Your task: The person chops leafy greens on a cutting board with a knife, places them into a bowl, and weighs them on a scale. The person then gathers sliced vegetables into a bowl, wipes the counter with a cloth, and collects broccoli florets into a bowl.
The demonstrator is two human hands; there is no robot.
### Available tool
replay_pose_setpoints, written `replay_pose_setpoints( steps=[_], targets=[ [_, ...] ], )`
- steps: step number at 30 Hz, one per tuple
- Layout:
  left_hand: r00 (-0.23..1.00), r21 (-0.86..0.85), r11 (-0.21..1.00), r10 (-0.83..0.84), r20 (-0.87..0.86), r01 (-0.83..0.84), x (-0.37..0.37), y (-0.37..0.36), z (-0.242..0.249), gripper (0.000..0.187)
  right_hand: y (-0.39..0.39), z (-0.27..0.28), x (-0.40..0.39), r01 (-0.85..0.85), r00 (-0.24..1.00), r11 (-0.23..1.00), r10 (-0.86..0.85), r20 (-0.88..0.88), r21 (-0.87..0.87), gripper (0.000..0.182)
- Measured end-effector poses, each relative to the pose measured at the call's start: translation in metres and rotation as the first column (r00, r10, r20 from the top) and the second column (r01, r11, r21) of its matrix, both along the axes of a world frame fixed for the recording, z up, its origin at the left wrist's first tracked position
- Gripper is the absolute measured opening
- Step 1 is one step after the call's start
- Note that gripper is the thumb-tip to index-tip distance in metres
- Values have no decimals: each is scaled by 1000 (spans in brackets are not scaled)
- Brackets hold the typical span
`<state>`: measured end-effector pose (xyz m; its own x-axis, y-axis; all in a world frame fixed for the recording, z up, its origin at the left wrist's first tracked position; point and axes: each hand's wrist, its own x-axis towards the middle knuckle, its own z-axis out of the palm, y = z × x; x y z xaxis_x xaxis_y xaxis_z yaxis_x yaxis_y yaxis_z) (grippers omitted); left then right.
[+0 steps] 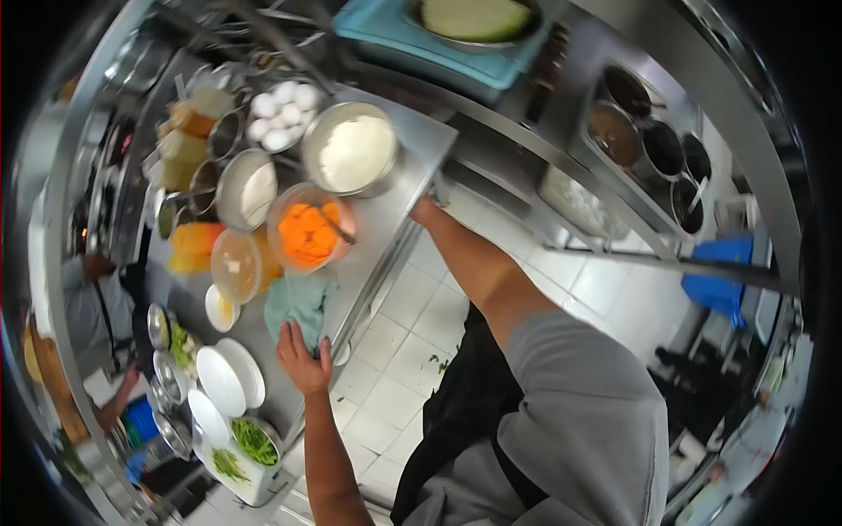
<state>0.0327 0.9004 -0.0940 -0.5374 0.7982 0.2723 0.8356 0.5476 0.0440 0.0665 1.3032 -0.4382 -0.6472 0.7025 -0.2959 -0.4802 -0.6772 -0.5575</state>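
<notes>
My left hand point(303, 358) lies palm down on a pale green cloth point(298, 307) on the steel table, its fingers stretched out and the thumb apart. My right arm reaches to the table's edge, where my right hand point(424, 211) is mostly hidden, fingers out of sight. Just beyond the cloth stands a clear tub of orange chunks point(309, 235) with a utensil handle in it. Next to it are a round clear container point(237, 266) and a steel bowl of white powdery or grated food point(355, 151).
Eggs point(282, 116) and a second bowl with white contents point(249, 188) sit farther back. White plates point(221, 380) and a tub of cut greens point(255, 441) occupy the near left. A shelf holds a blue-green board point(377, 31). Another person's arm point(118, 399) shows across the table.
</notes>
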Motion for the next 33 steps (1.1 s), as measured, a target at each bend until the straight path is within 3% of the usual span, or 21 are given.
replay_pose_setpoints(
  steps=[2, 3, 6, 7, 11, 13, 14, 15, 16, 18, 19, 20, 21, 23, 24, 25, 26, 27, 29, 31, 33],
  targets=[
    [999, 29, 999, -17, 40, 16, -3, -3, -1, 69, -16, 137, 61, -103, 991, 975, 118, 65, -195, 35],
    [999, 48, 998, 34, 14, -35, -4, -3, 2, 69, -16, 98, 72, -150, 977, 978, 125, -171, -142, 29],
    [998, 70, 997, 39, 58, -43, 0, -3, 8, 69, -31, 79, 137, 61, 980, 921, 19, 199, -385, 21],
    [998, 66, 997, 35, 59, -39, 0, -4, 9, 69, -37, 87, 159, 63, 997, 937, -43, 67, -345, 17],
    [999, 130, 991, 15, 49, -22, 3, -11, 11, 65, -52, 156, 240, -7, 966, 964, 75, 248, -265, 7],
    [1000, 229, 973, 18, 20, -22, 11, -21, -4, 63, -65, 192, 274, -106, 952, 987, 136, 275, -121, 4],
    [1000, 312, 950, 12, -1, -11, 19, -22, -10, 61, -72, 213, 287, -199, 917, 978, 166, 363, 56, 4],
    [992, 343, 939, -22, 127, -23, 38, -25, -12, 61, -79, 237, 297, -297, 874, 928, 170, 456, 224, 4],
    [967, 373, 927, -68, 245, -30, 60, -28, -17, 61, -87, 269, 302, -296, 879, 921, 160, 448, 252, 4],
    [699, 486, 866, -275, 660, -118, 99, -27, -57, 65, -121, 349, 304, -679, 640, 626, 248, 727, 384, 5],
    [180, 299, 908, -254, 950, -294, 111, -23, -38, 67, -146, 385, 299, -669, 649, 629, 237, 723, 395, 5],
    [-413, 35, 946, -174, 894, -323, 121, -27, -8, 69, -173, 420, 289, -748, 633, 461, 280, 721, 478, 7],
    [-413, 43, 948, -178, 893, -316, 123, -34, 14, 69, -196, 448, 277, -795, 606, 271, 318, 729, 543, 8],
    [-865, 92, 962, -270, 424, -255, 121, -45, 44, 72, -230, 478, 255, -674, 640, -283, 237, 731, 682, 12],
    [-903, 168, 954, -289, 318, -247, 112, -51, 46, 59, -245, 492, 244, -675, 640, -285, 233, 732, 681, 12],
    [-903, 168, 955, -288, 319, -245, 106, -58, 37, 59, -259, 503, 232, -573, 657, -484, 211, 724, 661, 15],
    [-793, 110, 930, -357, 494, -351, 100, -65, 26, 55, -269, 512, 221, -445, 677, -659, 196, 710, 606, 18],
    [-647, 76, 884, -393, 654, -460, 91, -70, 14, 53, -270, 522, 209, -443, 679, -660, 195, 708, 607, 18],
    [-575, 78, 847, -421, 701, -526, 75, -84, 33, 49, -252, 542, 180, -324, 802, -493, 309, 511, 808, 19],
    [-110, 300, 794, -415, 903, -528, 62, -98, 40, 42, -207, 544, 140, -437, 846, -296, 183, 500, 849, 20],
    [-58, 225, 749, -331, 942, -624, 59, -106, 70, 42, -148, 530, 85, -442, 897, -215, -75, 436, 871, 20]
  ],
)
